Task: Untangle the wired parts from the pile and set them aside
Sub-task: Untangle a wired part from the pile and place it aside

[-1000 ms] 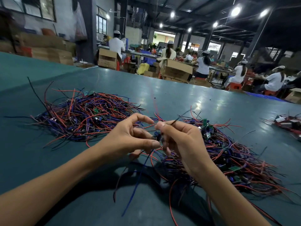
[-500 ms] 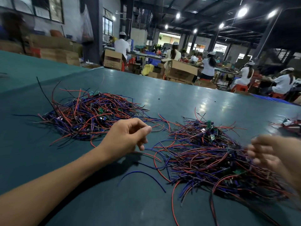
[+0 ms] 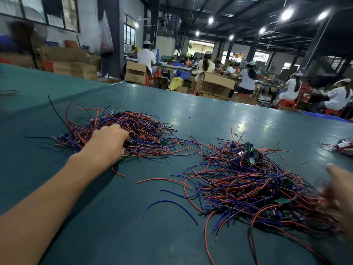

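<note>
The tangled pile point(image 3: 248, 190) of red and blue wired parts is lying on the green bench point(image 3: 133, 226), and the right hand point(image 3: 338, 190) is hovering, blurred, at that pile's right edge with fingers spread loose. Left of the pile and farther back, the left hand point(image 3: 109, 145) is resting on a second heap point(image 3: 149, 131) of wired parts, fingertips curled in among the wires; whether they are pinching anything cannot be told.
</note>
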